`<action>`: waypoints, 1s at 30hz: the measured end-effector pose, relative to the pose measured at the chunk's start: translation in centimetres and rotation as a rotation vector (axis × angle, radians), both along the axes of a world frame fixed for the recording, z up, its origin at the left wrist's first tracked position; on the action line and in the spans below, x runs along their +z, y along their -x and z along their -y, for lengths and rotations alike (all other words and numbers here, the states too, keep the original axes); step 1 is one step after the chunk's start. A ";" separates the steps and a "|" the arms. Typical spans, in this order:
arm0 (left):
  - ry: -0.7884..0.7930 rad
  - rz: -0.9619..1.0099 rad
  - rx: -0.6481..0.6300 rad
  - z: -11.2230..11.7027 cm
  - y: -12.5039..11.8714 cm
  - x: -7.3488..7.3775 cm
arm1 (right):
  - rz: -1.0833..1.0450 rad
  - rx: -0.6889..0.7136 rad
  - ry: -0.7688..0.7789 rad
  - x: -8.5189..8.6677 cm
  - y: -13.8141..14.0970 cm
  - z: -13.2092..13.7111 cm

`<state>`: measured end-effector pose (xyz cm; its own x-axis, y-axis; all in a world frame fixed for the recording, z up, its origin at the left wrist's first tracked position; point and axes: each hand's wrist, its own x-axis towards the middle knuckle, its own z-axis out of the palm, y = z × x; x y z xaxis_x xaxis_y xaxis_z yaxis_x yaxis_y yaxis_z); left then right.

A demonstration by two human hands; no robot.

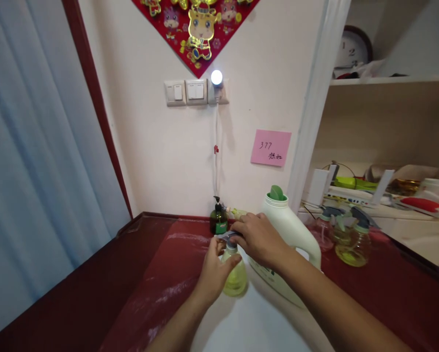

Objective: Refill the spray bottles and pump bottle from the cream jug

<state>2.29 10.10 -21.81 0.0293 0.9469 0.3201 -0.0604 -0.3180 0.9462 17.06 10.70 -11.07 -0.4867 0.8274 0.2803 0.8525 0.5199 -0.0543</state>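
The clear spray bottle (236,282) is inside the grip of both hands, so no gap separates it from either. Its long axis stands upright, with the grey trigger head (231,239) on top, lying roughly crosswise between the two sets of fingers. The left hand (215,269) is nearer the body, curled about the bottle's neck and shoulder with the thumb across the front. The right hand (258,234) comes over from the other side, its bent fingers closed on the trigger head; whether that head is tight or loose on the neck cannot be told.

Below the grip, the bottle holds yellow-green liquid. Just right of it, partly behind the right hand and forearm, a pale green detergent jug (295,227) stands uncapped, a green piece (276,192) poking from its mouth; its opaque walls hide the contents. Beyond the grip, near the wall, is a dark green pump bottle (218,222), its fill unclear. Farther right of the grip, a yellow-tinted spray bottle (353,249) has liquid low in its base, beside a pink spray bottle (322,235).
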 end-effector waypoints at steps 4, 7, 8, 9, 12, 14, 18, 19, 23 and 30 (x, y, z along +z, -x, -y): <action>0.042 -0.013 0.140 -0.4 -1.0 0.3 | 0.000 -0.017 0.014 -0.2 0.3 0.1; 0.031 -0.026 0.089 -0.8 -0.4 0.2 | -0.010 0.000 0.024 -0.5 0.1 0.0; 0.028 -0.026 0.038 -0.9 0.0 0.2 | -0.016 0.008 0.027 -0.5 0.0 0.0; 0.033 -0.026 -0.027 -1.1 0.6 0.3 | -0.021 0.015 0.031 -0.6 -0.1 0.0; 0.085 -0.026 -0.235 -1.7 2.1 0.4 | -0.038 0.022 0.036 -0.7 -0.4 0.1; 0.110 -0.018 -0.305 -1.9 2.4 0.3 | -0.049 0.018 0.040 -0.7 -0.4 0.2; 0.079 0.009 -0.204 -2.1 1.5 -0.4 | -0.066 0.011 0.045 -0.6 -0.3 0.2; 0.072 0.002 -0.156 -2.1 1.1 -0.6 | -0.069 0.008 0.045 -0.6 -0.3 0.2; 0.051 -0.060 -0.075 -2.3 0.9 -1.0 | -0.081 0.006 0.047 -0.7 -0.5 0.0; 0.065 -0.110 -0.275 -1.9 2.6 0.2 | -0.110 0.012 0.045 -0.9 -0.6 0.0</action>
